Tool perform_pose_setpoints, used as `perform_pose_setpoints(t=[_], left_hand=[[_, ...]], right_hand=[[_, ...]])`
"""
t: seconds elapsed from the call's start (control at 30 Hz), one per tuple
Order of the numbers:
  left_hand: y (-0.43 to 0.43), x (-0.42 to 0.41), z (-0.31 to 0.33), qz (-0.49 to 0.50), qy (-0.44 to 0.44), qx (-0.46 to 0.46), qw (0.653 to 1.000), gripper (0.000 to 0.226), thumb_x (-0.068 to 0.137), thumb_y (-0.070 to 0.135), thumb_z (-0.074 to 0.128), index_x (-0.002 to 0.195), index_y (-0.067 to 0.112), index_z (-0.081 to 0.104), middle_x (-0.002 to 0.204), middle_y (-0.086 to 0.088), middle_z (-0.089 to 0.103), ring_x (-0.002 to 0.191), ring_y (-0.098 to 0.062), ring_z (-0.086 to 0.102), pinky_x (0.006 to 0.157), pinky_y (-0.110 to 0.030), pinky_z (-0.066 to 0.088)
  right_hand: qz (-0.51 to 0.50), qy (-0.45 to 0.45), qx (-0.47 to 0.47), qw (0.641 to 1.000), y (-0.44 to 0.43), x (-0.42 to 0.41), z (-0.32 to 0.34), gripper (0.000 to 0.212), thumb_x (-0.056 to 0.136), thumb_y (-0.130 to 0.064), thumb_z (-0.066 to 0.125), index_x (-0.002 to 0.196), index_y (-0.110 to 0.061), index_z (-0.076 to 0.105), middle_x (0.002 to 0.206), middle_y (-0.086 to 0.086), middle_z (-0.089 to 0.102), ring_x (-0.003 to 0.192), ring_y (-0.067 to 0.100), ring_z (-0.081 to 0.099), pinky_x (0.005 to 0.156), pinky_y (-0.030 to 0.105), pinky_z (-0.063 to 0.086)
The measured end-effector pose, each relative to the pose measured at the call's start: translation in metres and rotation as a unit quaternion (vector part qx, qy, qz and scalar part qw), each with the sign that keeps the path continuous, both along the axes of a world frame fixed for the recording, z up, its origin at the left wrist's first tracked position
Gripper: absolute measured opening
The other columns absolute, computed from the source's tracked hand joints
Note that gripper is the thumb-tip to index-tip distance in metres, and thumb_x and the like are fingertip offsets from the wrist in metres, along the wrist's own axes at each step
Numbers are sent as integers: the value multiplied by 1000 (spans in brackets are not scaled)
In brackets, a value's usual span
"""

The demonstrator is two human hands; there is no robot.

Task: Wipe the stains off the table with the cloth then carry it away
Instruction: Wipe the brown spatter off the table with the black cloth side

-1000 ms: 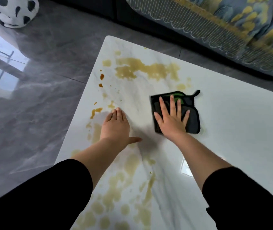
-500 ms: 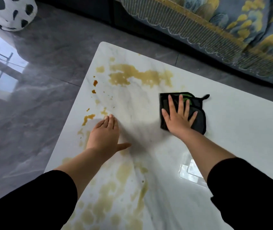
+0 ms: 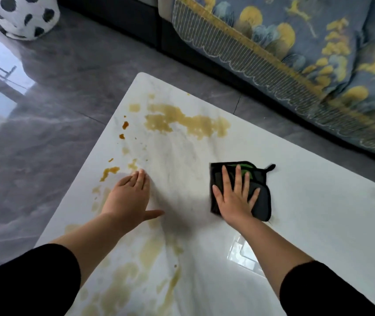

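A black cloth (image 3: 260,199) with a green patch and a small loop lies flat on the white marble table (image 3: 318,213). My right hand (image 3: 234,197) presses on it with straight, spread fingers. My left hand (image 3: 128,197) rests flat on the bare tabletop to the left, thumb out. Yellow-brown stains spread across the far part of the table (image 3: 182,122), along the left edge (image 3: 110,172) and over the near left part (image 3: 136,270). The strip between my two hands looks smeared but pale.
A sofa with a blue and yellow patterned cover (image 3: 296,53) stands beyond the table's far edge. A white pouffe with black spots (image 3: 22,17) sits on the glossy grey floor (image 3: 45,110) at the far left. The table's left edge lies close to my left hand.
My right hand has slid the cloth to the right, away from the left hand. The view has tilted up, so the table sits lower in the frame. The left hand stays flat.
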State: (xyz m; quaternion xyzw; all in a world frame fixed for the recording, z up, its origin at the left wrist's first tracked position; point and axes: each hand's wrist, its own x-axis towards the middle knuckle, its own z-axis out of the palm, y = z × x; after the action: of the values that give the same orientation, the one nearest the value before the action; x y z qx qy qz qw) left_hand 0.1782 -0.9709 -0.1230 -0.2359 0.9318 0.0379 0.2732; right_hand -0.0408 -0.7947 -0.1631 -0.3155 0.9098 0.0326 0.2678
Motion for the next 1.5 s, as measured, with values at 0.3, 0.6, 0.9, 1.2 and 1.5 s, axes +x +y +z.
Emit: perform_pose_setpoints(t=[0.3, 0.6, 0.9, 1.2, 1.5], left_hand=[[0, 2, -8, -1, 27, -6, 1000, 110, 82, 83, 18, 152, -1, 4, 161, -18, 7, 149, -26, 12, 119, -35, 9], [-14, 3, -1, -8, 74, 13, 997, 82, 96, 65, 23, 150, 4, 26, 158, -11, 26, 142, -19, 33, 113, -31, 22], [-52, -29, 6, 85, 188, 23, 978, 45, 94, 51, 44, 127, 22, 51, 129, 1, 54, 124, -20, 44, 104, -31, 26], [-79, -69, -6, 139, -56, -7, 989, 151, 52, 101, 28, 142, -9, -24, 157, -24, -20, 142, -32, -31, 106, -58, -27], [-76, -73, -17, 147, -51, -6, 988, 146, 58, 96, 29, 139, -13, -26, 154, -27, -23, 144, -36, -24, 115, -44, -18]], right_hand=[[-15, 12, -19, 1000, -121, -81, -7, 58, 94, -65, 15, 144, -52, -13, 156, -12, -27, 143, 17, -25, 109, 58, -14], [-4, -4, -7, 1000, -57, -7, -7, 60, 91, -66, 12, 139, -55, -23, 152, -14, -34, 141, 15, -29, 109, 59, -14], [-9, -22, 8, 1000, -62, -9, -3, 62, 92, -66, 16, 138, -55, -24, 150, -13, -37, 140, 17, -32, 108, 58, -17], [-13, -23, 1, 1000, -66, -11, -2, 61, 90, -67, 13, 134, -57, -28, 148, -15, -40, 138, 16, -35, 107, 57, -19], [-30, -9, -26, 999, -177, -78, -5, 61, 94, -65, 16, 144, -50, -15, 155, -11, -30, 142, 19, -29, 107, 59, -18]])
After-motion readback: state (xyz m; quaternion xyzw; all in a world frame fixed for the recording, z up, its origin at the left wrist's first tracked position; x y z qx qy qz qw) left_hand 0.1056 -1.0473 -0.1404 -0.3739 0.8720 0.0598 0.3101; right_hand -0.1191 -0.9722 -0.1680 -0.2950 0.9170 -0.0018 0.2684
